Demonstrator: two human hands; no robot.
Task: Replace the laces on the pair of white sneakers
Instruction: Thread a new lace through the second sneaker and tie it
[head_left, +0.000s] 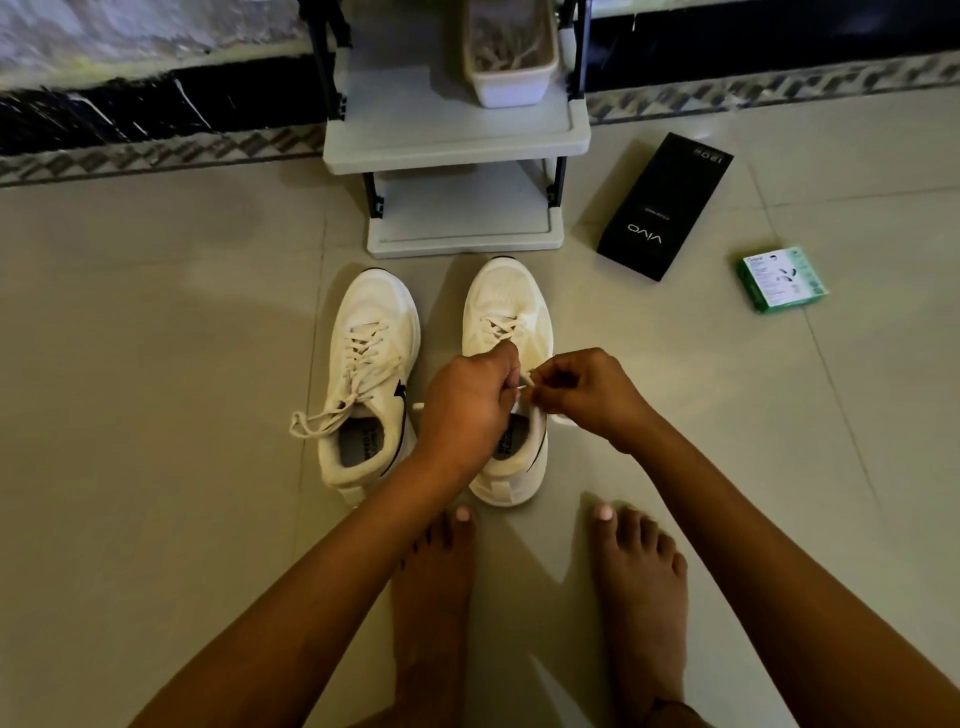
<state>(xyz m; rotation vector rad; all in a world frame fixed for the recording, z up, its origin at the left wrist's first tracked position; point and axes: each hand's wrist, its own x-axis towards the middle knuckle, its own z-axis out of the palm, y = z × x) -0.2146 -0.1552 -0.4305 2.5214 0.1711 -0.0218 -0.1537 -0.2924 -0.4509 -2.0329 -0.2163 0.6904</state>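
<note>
**White laces worked loose on the right sneaker**

Bare skin first: my two feet (639, 587) stand flat on the tiled floor (156, 364), nearest to me, toes pointing at the shoes, so I am bent over the work. Just beyond them my left hand (467, 410) has its grip curled round a strand of the lace (524, 385) over the right sneaker (511, 384), and my right hand (587, 395) pinches the same lace from the other side. I judge both are clamped there to pull the knot apart or draw the lace from its top eyelets; which one, I cannot tell, since the hands hide it.

The left sneaker (371, 374) sits just beside its partner, heels toward me, with its own lace ends (324, 418) trailing loose over the side, so both shoes look early in the job.

Farther off stands a grey shelf rack (457, 140) with a small white tub (511, 57) of what may be laces. A black box (665, 208) and a green packet (782, 278) lie to the right, well apart from the shoes.
</note>
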